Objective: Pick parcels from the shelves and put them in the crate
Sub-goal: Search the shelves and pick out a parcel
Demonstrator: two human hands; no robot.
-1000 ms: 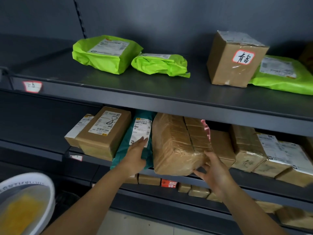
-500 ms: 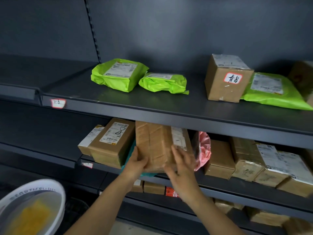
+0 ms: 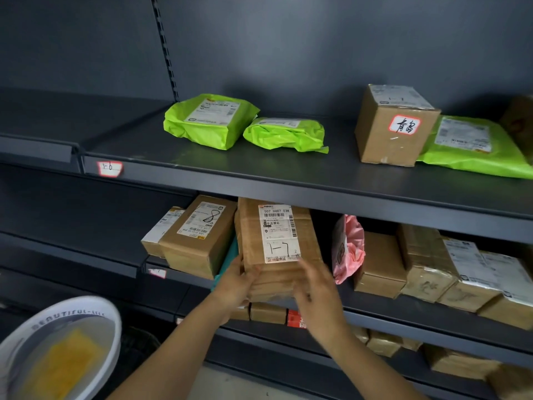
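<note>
A tape-wrapped brown parcel [image 3: 277, 243] with a white label marked "1-7" stands tilted at the front of the middle shelf [image 3: 418, 308]. My left hand [image 3: 235, 284] grips its lower left edge. My right hand [image 3: 315, 287] holds its lower right corner, fingers laid over the front. A teal bag [image 3: 229, 255] peeks out behind the parcel's left side. The white round crate [image 3: 62, 346], with a yellow item inside, sits at the bottom left.
Left of the held parcel lean a brown box [image 3: 199, 236] and a smaller box [image 3: 161, 232]. To the right are a pink bag [image 3: 346, 249] and several taped boxes. The top shelf carries green bags [image 3: 210, 121] and a cardboard box [image 3: 395, 125]. More parcels lie below.
The brown parcel has been turned so its white label faces me and now stands more upright. Both hands shifted to its lower edge. The view moved back and left.
</note>
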